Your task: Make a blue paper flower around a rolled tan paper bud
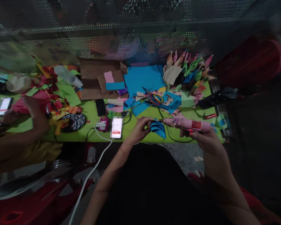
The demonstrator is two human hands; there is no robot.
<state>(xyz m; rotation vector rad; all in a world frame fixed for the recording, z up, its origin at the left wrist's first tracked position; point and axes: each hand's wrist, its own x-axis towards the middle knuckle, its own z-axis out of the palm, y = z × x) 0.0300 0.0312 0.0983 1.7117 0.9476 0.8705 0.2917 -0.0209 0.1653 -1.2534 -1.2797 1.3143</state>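
Pinched in my left hand point(141, 128) is a blue paper piece point(158, 128), curled into layered petals. My right hand point(206, 137) grips a pink glue gun point(187, 123), held level and pointing left. Its metal nozzle meets the upper edge of the blue paper, close to my left fingertips. A small red light glows on the underside of the gun. Both hands are above the front edge of the green table point(135, 123).
Blue sheets point(142, 79), brown paper point(89, 78) and a bunch of paper flowers point(192, 67) lie at the back. A lit phone point(117, 128) and pink power socket point(103, 124) are left of me, with a white cable point(91, 172). A co-worker's arm point(36, 115) reaches in farther left.
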